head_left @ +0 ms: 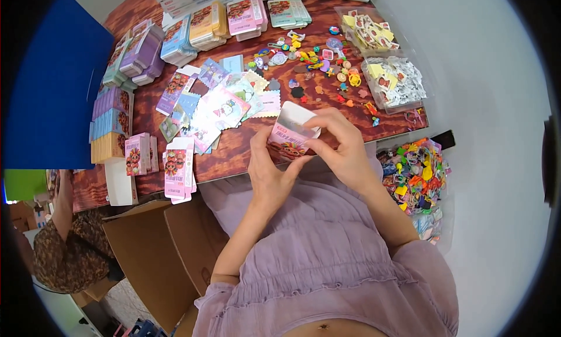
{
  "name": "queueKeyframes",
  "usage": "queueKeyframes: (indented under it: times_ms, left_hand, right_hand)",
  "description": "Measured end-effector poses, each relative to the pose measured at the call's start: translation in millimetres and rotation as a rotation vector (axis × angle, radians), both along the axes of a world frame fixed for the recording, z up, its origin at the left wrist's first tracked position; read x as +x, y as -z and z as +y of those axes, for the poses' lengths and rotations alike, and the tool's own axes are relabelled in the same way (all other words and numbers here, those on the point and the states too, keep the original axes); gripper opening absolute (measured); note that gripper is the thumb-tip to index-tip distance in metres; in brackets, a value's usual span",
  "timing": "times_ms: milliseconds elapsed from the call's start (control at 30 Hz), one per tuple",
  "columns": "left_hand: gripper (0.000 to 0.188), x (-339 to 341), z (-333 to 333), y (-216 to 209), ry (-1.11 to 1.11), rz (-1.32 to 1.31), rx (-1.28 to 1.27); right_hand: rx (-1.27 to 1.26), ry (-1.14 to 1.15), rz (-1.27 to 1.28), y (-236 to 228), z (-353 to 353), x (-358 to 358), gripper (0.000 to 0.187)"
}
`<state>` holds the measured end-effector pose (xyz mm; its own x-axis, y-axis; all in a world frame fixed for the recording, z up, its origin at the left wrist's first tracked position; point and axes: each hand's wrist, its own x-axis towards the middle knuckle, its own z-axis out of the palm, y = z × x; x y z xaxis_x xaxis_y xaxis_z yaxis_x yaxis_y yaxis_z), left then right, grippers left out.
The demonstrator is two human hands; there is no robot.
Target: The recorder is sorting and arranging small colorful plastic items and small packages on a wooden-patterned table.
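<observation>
A small pink printed carton (pixel 286 141) is held between my two hands above the table's front edge, its white top flap standing up. My left hand (pixel 270 174) is closed round the carton's left side and lower edge. The fingers of my right hand (pixel 346 150) pinch the carton at its right side and upper rim. Whether anything lies inside the carton I cannot tell. Beyond it, on the table, glossy picture cards and wavy-edged sachets (pixel 225 106) lie in a loose pile. Small colourful trinkets (pixel 324 65) are scattered behind my right hand.
Stacks of flat cartons (pixel 207 24) line the table's far and left edges. Flattened pink cartons (pixel 178 169) lie at the front left. Plastic trays (pixel 397 86) hold paper slips. A bin of trinkets (pixel 418 179) stands right, a cardboard box (pixel 143 255) below left. Another person's arm (pixel 61 220) shows left.
</observation>
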<state>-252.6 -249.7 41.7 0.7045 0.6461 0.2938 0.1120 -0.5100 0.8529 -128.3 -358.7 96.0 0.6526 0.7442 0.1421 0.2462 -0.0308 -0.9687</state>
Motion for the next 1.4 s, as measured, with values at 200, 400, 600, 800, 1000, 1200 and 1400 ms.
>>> queueKeyframes:
  times_ms: [200, 400, 600, 800, 1000, 1200, 1400]
  left_hand:
    - [0.073, -4, -6, -5, 0.201, -0.141, -0.547]
    - [0.073, -9, 1, -16, 0.441, -0.121, -0.756]
    - [0.057, -8, 2, -17, 0.427, -0.06, -0.706]
    - [0.046, -11, 14, -13, 0.448, 0.02, -0.629]
    - [0.047, -7, 10, -16, 0.441, -0.001, -0.625]
    - [0.051, -9, 14, -9, 0.433, -0.054, -0.757]
    - [0.054, -15, 20, -12, 0.385, 0.151, -0.57]
  right_hand:
    - [0.294, 0.14, 0.304, 13, 0, -4, 0.022]
    - [0.055, 0.025, 0.087, 24, -12, -3, 0.012]
    - [0.233, 0.209, 0.254, 30, -1, -19, 0.009]
    - [0.181, 0.028, 0.203, 47, -18, -7, 0.011]
    - [0.086, 0.28, -0.249, 40, -7, -14, 0.017]
    - [0.14, 0.108, -0.164, 53, -7, -3, 0.012]
    - [-0.073, -0.002, 0.333, 49, -9, 1, 0.005]
